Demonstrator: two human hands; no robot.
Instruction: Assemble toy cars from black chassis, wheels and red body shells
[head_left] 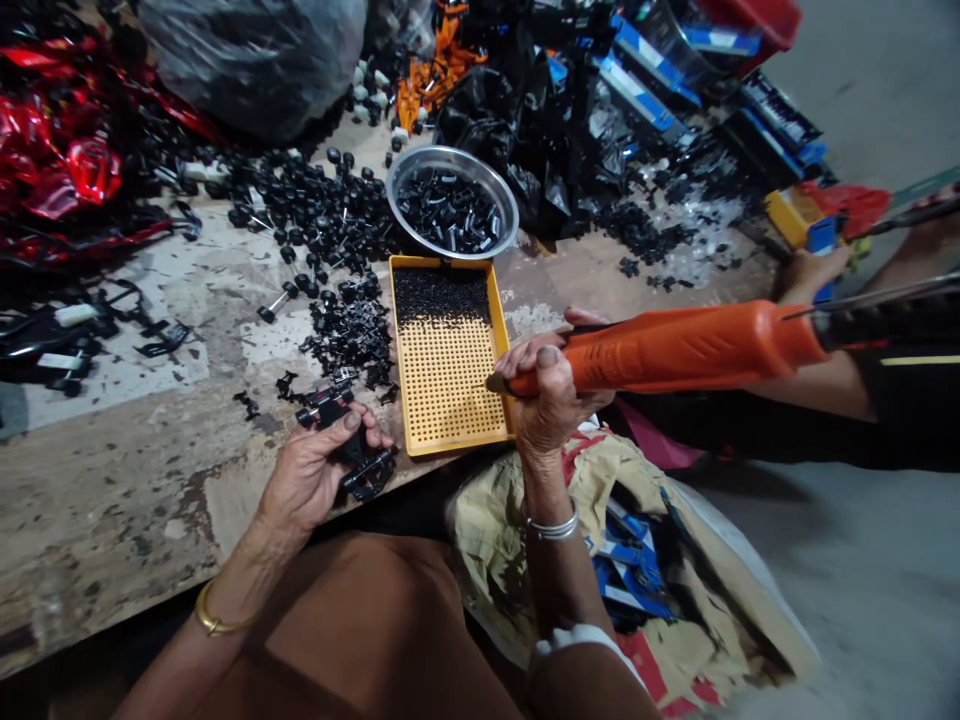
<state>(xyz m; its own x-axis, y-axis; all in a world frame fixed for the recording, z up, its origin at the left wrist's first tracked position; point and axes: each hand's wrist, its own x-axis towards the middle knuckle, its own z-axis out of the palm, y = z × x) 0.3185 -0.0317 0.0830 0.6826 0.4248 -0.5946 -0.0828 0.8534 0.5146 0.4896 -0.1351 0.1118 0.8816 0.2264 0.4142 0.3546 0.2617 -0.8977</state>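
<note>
My left hand [311,465] grips a black plastic toy vehicle chassis [352,440] near the table's front edge. Wrapped around an orange electric screwdriver [667,350], my right hand [551,395] points its dark tip to the left, over the right side of a yellow tray [412,447]. The tray has a grid of small holes, and tiny black screws [442,293] are heaped at its far end. Whether a screw sits on the driver's tip is too small to tell. Small black plastic parts [349,325] lie just beyond the chassis.
A metal bowl [397,215] of black parts stands behind the tray. Black wheels on axles [322,210] are piled left of it. At the right, another person's hand [814,270] is near a yellow and blue piece. An open sack [495,570] with blue parts stands below the table edge.
</note>
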